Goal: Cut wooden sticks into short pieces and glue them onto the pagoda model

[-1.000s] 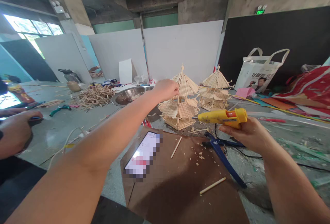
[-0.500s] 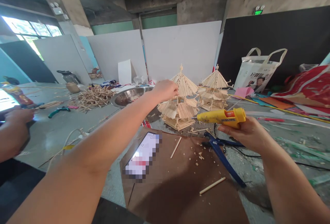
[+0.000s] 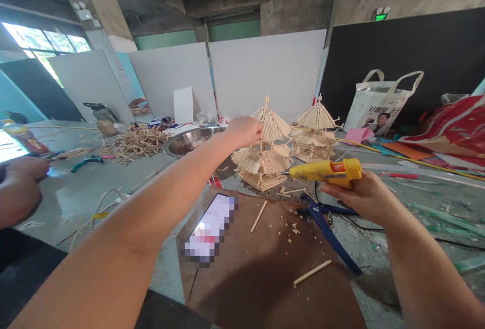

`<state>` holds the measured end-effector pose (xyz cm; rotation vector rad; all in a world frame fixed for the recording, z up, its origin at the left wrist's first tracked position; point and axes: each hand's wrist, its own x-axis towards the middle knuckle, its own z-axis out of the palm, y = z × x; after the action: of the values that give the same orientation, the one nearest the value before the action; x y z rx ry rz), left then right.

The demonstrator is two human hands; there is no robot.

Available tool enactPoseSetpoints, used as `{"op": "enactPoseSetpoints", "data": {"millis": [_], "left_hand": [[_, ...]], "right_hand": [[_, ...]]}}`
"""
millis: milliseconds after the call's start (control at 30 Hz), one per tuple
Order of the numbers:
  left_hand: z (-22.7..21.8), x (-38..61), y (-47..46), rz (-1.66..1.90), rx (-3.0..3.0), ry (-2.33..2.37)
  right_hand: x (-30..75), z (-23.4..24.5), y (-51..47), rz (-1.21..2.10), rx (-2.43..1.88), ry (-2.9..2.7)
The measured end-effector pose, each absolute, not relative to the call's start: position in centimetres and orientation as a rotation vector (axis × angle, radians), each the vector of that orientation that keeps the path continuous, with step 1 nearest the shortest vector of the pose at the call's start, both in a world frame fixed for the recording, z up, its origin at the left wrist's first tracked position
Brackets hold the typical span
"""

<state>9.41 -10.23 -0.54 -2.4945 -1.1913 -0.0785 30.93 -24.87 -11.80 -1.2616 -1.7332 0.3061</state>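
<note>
Two bare hands: left hand (image 3: 245, 133) at the middle, right hand (image 3: 366, 195) to the right and nearer.
Left arm (image 3: 151, 207): stretched from the near left corner toward the far middle, wrist almost straight, back of the hand upward.
Left fingers: curled narrow at the left side of the upper roof (image 3: 272, 124); whether they pinch a stick, cannot tell.
Right arm (image 3: 420, 253): slanting in from the near right corner, hand turned left.
Right fingers: wrapped round the handle of a yellow glue gun (image 3: 322, 171), body roughly level, nozzle to the left.
Nearer stick pagoda (image 3: 263, 159): upright, middle, beyond the brown board; nozzle at its lower right, contact unclear.
Farther stick pagoda (image 3: 313, 138): one, upright, just behind and right.
Brown board (image 3: 265, 278): near middle; phone (image 3: 208, 225) left, two loose sticks (image 3: 312, 273), blue-handled cutter (image 3: 335, 240) along the right.
Steel bowl (image 3: 170, 150): left of the nearer pagoda; stick pile (image 3: 138, 143) farther left.
Co-worker's hand (image 3: 28, 168): left edge, well apart.
</note>
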Motion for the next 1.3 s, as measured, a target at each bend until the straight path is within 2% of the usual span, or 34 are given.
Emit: {"op": "enactPoseSetpoints", "data": {"millis": [1300], "left_hand": [[-0.57,9.48,-10.43,-0.09,-2.529,-1.163]], "right_hand": [[30.69,-11.01,-25.3,0.335,-1.324,-1.776]]}}
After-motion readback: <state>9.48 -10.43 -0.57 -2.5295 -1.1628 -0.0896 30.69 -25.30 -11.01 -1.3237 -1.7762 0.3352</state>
